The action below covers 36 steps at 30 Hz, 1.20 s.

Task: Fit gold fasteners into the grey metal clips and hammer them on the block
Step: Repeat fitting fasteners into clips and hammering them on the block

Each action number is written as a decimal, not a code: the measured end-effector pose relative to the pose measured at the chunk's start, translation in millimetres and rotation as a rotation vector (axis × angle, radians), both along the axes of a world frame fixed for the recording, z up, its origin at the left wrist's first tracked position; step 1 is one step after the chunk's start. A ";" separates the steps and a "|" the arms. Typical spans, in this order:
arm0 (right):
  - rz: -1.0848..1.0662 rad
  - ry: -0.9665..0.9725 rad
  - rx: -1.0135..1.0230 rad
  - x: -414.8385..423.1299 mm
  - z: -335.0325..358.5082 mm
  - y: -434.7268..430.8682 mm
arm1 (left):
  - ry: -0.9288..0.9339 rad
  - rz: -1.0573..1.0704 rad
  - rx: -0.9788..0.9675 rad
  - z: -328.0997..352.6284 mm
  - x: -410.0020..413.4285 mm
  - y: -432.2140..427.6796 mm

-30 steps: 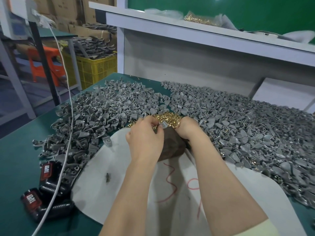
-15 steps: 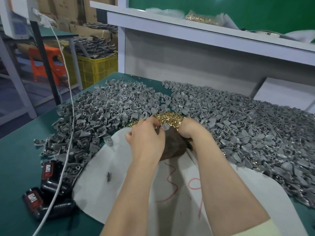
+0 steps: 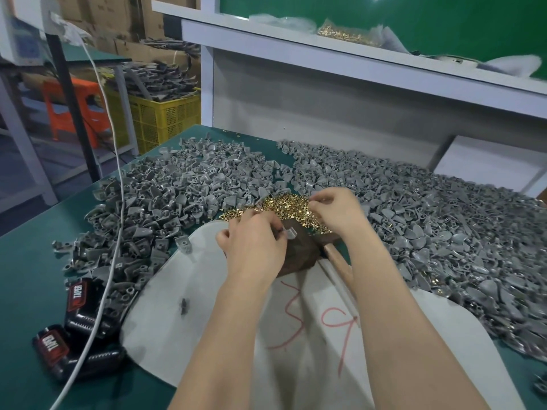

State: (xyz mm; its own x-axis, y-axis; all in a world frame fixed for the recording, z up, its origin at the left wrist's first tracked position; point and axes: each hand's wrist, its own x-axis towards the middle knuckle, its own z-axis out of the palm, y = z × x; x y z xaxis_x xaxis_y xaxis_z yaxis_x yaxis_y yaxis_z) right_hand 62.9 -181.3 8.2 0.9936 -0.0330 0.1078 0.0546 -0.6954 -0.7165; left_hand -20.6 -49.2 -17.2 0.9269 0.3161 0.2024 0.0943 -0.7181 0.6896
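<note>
A dark brown block [image 3: 302, 253] stands at the table's middle on a white sheet [image 3: 192, 291]. My left hand [image 3: 254, 244] pinches a grey metal clip [image 3: 289, 233] over the block's top. Behind the block lies a heap of gold fasteners [image 3: 284, 204]. My right hand [image 3: 336, 210] hovers over that heap with fingers curled, pinching at the fasteners; what it holds is too small to tell. A wooden hammer handle [image 3: 340, 266] lies right of the block, partly under my right forearm. Grey clips cover the table left [image 3: 165, 199] and right [image 3: 438, 220].
Black and red battery packs [image 3: 77, 303] lie at the near left, with a white cable [image 3: 109, 232] running across them. A white shelf [image 3: 355, 51] with a bag of gold fasteners [image 3: 346, 34] stands behind. A yellow crate [image 3: 165, 116] sits off the table's left.
My right hand has lifted off the block and moved back and right onto the gold fastener heap, uncovering the hammer handle. My left hand keeps the clip on the block.
</note>
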 end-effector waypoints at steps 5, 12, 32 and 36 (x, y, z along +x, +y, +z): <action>0.053 -0.001 0.304 -35.3 0.6 -7.4 | 0.032 -0.021 0.101 -1.4 -0.5 -3.0; 0.140 -0.040 0.157 -59.8 -12.5 -1.7 | 0.005 -0.011 0.095 -1.0 0.0 -4.2; 0.193 -0.141 -0.687 -60.7 4.2 33.6 | -0.004 -0.030 0.133 -3.8 2.9 -3.5; 0.152 -0.154 -0.675 -62.4 1.8 34.2 | 0.004 -0.040 0.137 -4.5 5.2 -3.3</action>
State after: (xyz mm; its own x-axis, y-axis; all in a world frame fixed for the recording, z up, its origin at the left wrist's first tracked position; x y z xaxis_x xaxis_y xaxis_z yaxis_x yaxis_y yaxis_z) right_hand 0.5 -147.1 10.0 0.9537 0.2284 0.1955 0.2525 -0.9615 -0.1084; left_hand -15.4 -52.4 -21.7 0.9390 0.2482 0.2379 0.0657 -0.8087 0.5845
